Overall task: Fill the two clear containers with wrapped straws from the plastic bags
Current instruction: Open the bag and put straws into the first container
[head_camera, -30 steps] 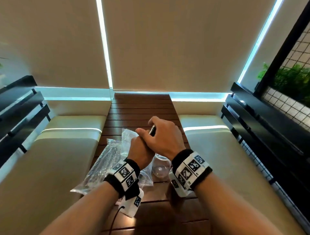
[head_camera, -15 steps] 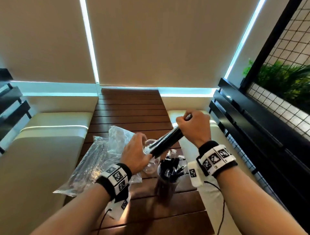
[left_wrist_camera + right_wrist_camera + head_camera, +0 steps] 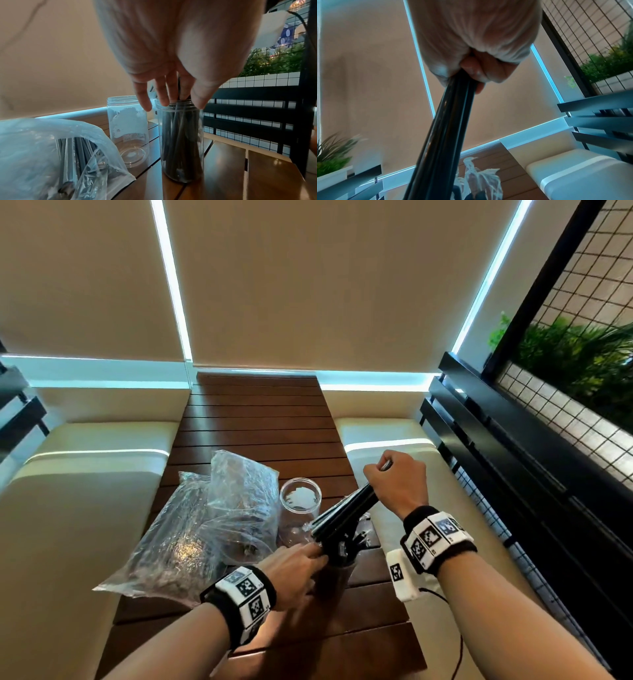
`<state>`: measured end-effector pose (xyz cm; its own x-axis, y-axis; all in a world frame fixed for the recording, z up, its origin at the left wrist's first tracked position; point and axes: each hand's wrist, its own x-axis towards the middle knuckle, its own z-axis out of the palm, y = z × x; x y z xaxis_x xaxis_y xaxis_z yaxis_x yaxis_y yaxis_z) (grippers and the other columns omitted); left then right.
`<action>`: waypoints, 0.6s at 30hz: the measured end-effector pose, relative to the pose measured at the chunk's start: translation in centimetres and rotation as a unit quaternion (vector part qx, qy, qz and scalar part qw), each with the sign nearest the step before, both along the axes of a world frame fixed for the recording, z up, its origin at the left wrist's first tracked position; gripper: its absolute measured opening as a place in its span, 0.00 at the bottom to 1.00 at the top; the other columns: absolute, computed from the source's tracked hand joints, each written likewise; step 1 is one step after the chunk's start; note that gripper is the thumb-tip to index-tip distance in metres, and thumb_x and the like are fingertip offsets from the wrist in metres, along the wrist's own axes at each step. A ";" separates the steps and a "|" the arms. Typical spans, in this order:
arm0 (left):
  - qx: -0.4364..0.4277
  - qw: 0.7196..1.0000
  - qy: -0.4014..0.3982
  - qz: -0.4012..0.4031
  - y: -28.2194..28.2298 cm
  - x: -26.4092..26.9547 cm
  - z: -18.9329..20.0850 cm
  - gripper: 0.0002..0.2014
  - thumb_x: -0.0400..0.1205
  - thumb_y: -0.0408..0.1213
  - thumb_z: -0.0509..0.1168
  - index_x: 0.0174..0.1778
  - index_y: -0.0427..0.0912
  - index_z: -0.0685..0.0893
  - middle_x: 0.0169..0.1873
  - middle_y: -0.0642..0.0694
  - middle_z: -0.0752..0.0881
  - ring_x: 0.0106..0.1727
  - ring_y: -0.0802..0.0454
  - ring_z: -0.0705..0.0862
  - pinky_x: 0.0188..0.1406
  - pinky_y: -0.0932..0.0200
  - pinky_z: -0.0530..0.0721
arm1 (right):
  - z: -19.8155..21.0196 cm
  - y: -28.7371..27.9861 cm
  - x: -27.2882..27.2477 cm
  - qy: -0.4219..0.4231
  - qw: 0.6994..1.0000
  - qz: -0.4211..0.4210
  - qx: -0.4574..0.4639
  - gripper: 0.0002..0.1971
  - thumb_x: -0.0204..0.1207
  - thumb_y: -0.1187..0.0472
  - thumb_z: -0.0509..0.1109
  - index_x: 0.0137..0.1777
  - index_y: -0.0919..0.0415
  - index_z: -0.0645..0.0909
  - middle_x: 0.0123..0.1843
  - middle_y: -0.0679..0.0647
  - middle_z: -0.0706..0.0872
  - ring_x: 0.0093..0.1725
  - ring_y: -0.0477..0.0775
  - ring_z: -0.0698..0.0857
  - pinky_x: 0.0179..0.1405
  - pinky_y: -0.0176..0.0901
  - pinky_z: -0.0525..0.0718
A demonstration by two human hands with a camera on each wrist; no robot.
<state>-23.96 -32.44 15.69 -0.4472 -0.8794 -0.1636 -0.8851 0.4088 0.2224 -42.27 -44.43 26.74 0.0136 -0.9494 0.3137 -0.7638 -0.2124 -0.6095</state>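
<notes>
My right hand (image 3: pixel 394 486) grips the upper end of a bundle of black wrapped straws (image 3: pixel 344 517), which slants down to the left; the right wrist view shows my fist (image 3: pixel 476 73) closed round the bundle (image 3: pixel 448 121). The bundle's lower end sits over the near clear container (image 3: pixel 334 575), which holds several black straws (image 3: pixel 180 142). My left hand (image 3: pixel 313 556) reaches its straight fingers (image 3: pixel 163 98) onto that container's mouth, touching the straws there. A second clear container (image 3: pixel 300 501) stands empty just behind it (image 3: pixel 127 128).
Two crumpled clear plastic bags (image 3: pixel 205 529) lie left of the containers on the slatted wooden table (image 3: pixel 260 419); one still holds straws (image 3: pixel 73 152). Cream bench cushions (image 3: pixel 78 508) flank the table. A black railing with a wire grid (image 3: pixel 513 460) runs along the right.
My right hand has carried the straw bundle right and down to the near container. My left hand left the far container and came to the near container's mouth.
</notes>
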 end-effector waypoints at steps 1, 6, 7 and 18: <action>-0.009 1.000 -0.006 -0.002 0.1 -0.1 0.2 0.26 0.80 0.38 0.54 0.78 0.47 0.70 0.76 0.48 0.69 0.70 0.42 0.76 0.64 0.42 0.81 | 0.1 -0.1 -0.1 0.011 1.000 0.004 -0.009 0.14 0.66 0.53 0.70 0.24 0.55 0.71 0.23 0.51 0.79 0.26 0.54 0.77 0.28 0.39 0.71; -0.017 1.000 -0.007 -0.013 0.0 0.1 0.1 0.24 0.82 0.38 0.56 0.76 0.45 0.71 0.72 0.45 0.71 0.66 0.40 0.79 0.64 0.43 0.81 | 1.2 -0.1 -0.9 0.060 0.996 0.043 -0.048 0.15 0.67 0.55 0.72 0.25 0.51 0.69 0.23 0.49 0.79 0.26 0.52 0.77 0.28 0.38 0.73; -0.018 1.000 -0.008 -0.014 -0.1 0.1 0.2 0.23 0.82 0.38 0.57 0.76 0.44 0.72 0.73 0.45 0.71 0.65 0.40 0.79 0.64 0.44 0.81 | 1.3 0.0 -0.9 0.064 0.995 0.054 -0.051 0.14 0.67 0.55 0.72 0.25 0.51 0.70 0.22 0.48 0.79 0.25 0.51 0.77 0.28 0.38 0.73; -0.011 1.000 -0.005 -0.018 -0.3 -0.4 0.5 0.22 0.83 0.37 0.55 0.75 0.39 0.74 0.73 0.43 0.72 0.66 0.41 0.79 0.69 0.46 0.78 | -1.6 1.7 1.9 0.189 0.954 0.221 -0.069 0.13 0.72 0.57 0.70 0.30 0.53 0.70 0.26 0.44 0.75 0.25 0.50 0.75 0.27 0.42 0.77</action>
